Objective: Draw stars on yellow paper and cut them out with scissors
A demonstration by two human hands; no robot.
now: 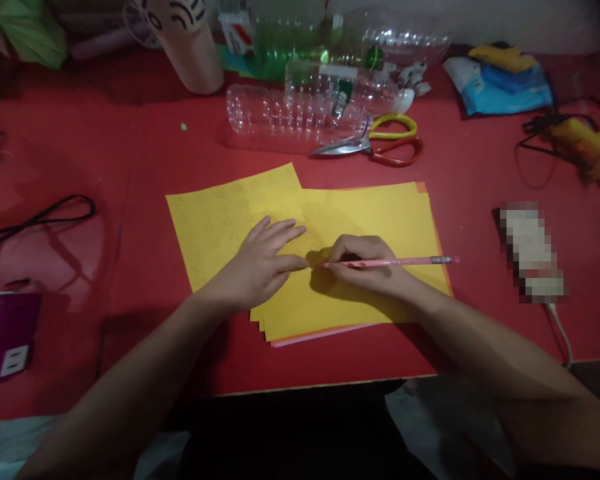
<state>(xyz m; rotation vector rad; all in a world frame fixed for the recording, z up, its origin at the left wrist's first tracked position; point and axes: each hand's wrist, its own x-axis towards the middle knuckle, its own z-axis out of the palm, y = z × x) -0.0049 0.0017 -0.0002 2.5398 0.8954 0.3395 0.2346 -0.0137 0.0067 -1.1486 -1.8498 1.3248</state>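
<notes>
Pinching a slim pink pencil (410, 261), right hand (363, 257) rests on flat yellow paper (370, 210); left hand (267, 263) spread.

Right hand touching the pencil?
Touching. The head view shows the right hand gripping the pencil near its writing end, the shaft running back across the hand.

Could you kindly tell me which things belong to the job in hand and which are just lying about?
In use, it seems:
pink pencil, in the right hand
yellow sheets, beneath the left hand

Probably just lying about:
scissors
clear bottles
cup
purple package
blue packet
</notes>
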